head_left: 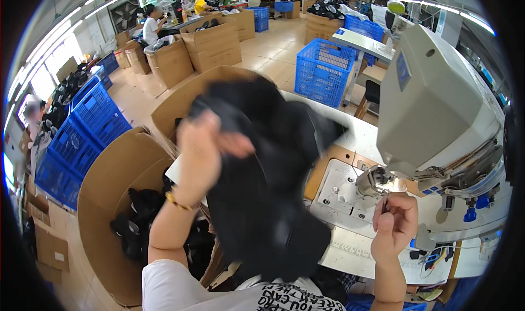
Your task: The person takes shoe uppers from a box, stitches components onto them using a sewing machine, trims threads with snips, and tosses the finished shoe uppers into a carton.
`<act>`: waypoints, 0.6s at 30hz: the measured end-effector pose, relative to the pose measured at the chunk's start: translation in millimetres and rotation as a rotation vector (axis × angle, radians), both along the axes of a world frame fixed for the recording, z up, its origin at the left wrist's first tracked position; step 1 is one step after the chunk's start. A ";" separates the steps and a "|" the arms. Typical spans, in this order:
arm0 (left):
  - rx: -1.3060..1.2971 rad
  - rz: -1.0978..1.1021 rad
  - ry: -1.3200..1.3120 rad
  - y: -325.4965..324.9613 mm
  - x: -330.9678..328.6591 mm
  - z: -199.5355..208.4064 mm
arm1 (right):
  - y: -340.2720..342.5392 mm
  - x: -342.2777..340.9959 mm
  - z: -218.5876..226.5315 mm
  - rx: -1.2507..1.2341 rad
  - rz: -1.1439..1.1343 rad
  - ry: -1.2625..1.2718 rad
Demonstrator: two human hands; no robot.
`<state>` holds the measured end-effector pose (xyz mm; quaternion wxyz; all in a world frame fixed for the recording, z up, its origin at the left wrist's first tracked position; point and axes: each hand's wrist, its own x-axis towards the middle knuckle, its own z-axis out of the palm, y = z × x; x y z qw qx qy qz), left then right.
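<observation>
My left hand, smeared by motion and with a yellow bracelet at its wrist, grips a large black fabric piece. The cloth hangs in loose folds above the left part of the white sewing table, and blur hides its exact shape. My right hand is closed in a pinch beside the needle area of a sewing machine. Something small and dark shows between its fingertips, too small to name. Left of that hand lies the machine's metal needle plate, under a shiny round metal part.
An open cardboard box with black pieces stands left of the table. Another cardboard box stands beyond. Blue crates are on the far side and at left. Other people sit at distant tables.
</observation>
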<state>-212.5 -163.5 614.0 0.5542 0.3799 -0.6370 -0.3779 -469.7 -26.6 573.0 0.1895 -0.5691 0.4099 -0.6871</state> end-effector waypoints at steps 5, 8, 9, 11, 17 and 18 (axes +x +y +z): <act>-0.102 0.080 0.055 -58.4 84.7 4.5 | -13.1 24.5 -12.3 0.127 0.053 -0.018; 0.300 0.015 -0.123 -58.8 140.6 -28.6 | -26.1 49.0 -35.8 0.282 0.153 0.156; 0.335 0.142 -0.219 -56.2 154.4 -43.3 | -28.9 58.1 -44.8 0.331 0.211 0.197; 0.349 0.302 -0.218 -52.9 202.6 -101.1 | -33.8 78.4 -59.5 0.593 0.374 0.301; 0.985 0.236 0.210 4.3 317.2 -343.3 | -76.6 150.2 -126.7 0.729 0.478 0.224; 1.167 0.041 0.513 30.7 348.5 -397.2 | -84.0 164.3 -132.0 0.705 0.471 0.192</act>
